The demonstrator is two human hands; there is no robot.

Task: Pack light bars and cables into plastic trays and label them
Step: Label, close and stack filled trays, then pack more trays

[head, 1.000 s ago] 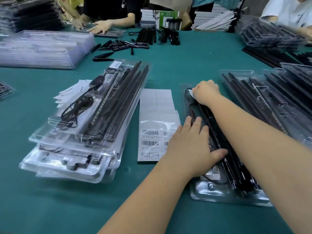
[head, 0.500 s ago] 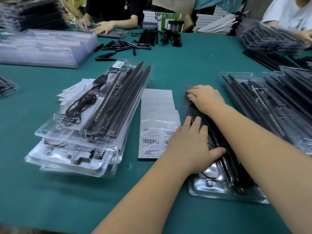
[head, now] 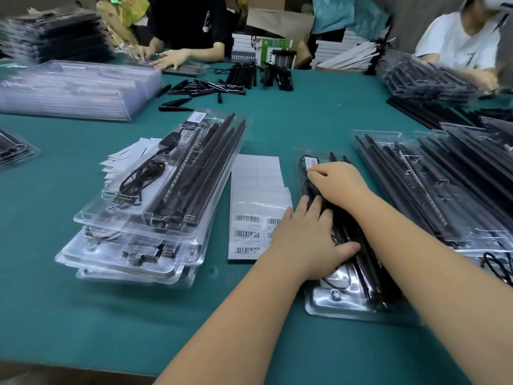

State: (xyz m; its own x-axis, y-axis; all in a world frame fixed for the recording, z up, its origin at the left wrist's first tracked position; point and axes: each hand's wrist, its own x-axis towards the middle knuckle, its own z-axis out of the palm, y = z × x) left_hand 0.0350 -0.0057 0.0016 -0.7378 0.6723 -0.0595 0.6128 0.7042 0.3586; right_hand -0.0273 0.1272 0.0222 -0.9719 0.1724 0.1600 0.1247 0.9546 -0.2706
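Left hand (head: 308, 240) flat, fingers straight, pinning the filled tray (head: 347, 304); right hand (head: 337, 184) fingers bent, pressing down beside the label (head: 311, 163) at the tray's far end. Left of fingers, finished labelled trays (head: 155, 190) stacked; right of fingers, a pile (head: 444, 190) apparently unlabelled.

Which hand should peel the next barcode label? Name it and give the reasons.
Left. The left hand lies flat right beside the label sheet, while the right hand is pressing a label onto the tray.
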